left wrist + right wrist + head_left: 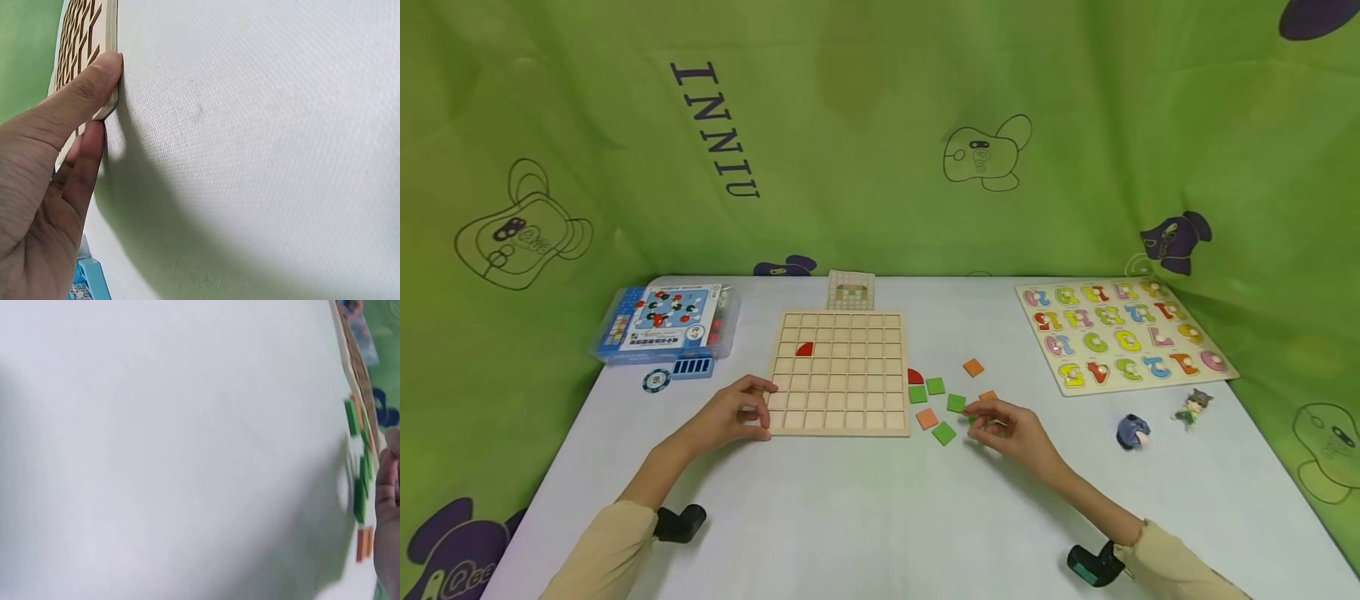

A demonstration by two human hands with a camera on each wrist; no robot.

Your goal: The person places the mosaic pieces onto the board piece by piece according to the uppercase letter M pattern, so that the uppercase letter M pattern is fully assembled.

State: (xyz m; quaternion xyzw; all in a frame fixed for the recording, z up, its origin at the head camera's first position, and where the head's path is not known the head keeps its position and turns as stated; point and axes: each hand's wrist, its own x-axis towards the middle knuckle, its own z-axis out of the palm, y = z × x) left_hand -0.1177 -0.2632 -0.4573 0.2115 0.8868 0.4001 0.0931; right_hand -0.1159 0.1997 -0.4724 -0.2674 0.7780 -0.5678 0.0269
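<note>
A square wooden grid board [841, 377] lies on the white table, with one red quarter-round piece [805, 349] in a cell on its upper left. My left hand [733, 411] holds the board at its lower left corner; in the left wrist view its thumb [100, 72] presses on the edge. Over the loose tiles to the board's right is my right hand [1011, 435], fingers bent, with a green tile [972, 420] showing at its fingertips. I cannot tell whether it pinches that tile. Around it lie green tiles [943, 432] and orange tiles [927, 418].
A pattern card [851, 282] lies behind the board. At the left are a boxed molecule set [666, 321] and a round chip [657, 381]. A number puzzle [1123, 337] and two small figurines, one blue [1131, 432], lie at the right. Green cloth [865, 150] hangs behind the table.
</note>
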